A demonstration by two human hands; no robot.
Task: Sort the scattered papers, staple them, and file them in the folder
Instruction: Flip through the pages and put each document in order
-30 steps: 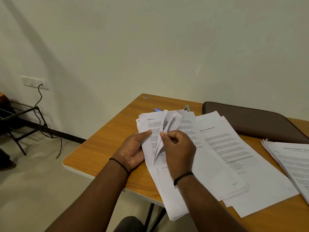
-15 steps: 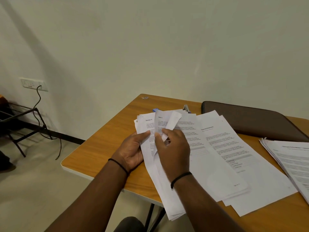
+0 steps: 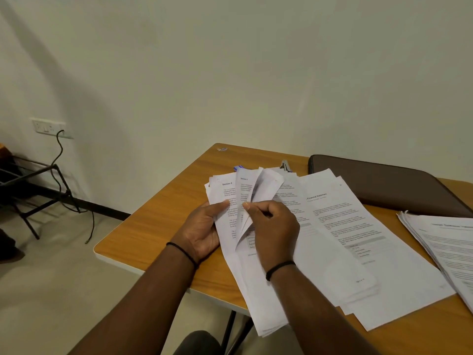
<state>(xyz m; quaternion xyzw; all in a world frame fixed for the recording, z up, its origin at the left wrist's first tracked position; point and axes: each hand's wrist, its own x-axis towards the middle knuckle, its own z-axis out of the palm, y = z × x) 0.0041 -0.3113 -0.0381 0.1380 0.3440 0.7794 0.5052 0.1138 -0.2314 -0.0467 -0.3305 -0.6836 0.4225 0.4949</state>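
A fanned bundle of printed papers [image 3: 256, 298] lies over the near edge of the wooden table [image 3: 153, 226]. My left hand [image 3: 202, 229] holds the bundle's left side, thumb on the top sheet. My right hand [image 3: 271, 226] pinches several curled-up sheets [image 3: 258, 185] between thumb and fingers. More sheets [image 3: 353, 226] are spread to the right. A dark brown folder [image 3: 384, 185] lies closed at the back right. A stapler [image 3: 285, 165] peeks out behind the papers, mostly hidden.
A second paper stack [image 3: 445, 247] sits at the table's right edge. A small blue object [image 3: 240, 167] shows behind the papers. On the left stand a metal rack [image 3: 33, 185], a wall socket [image 3: 48, 127] and a hanging cable [image 3: 60, 160].
My right hand keeps leafing through the bundle: the lifted sheets flattened half a second ago and now curl up again. My left hand has stayed in place.
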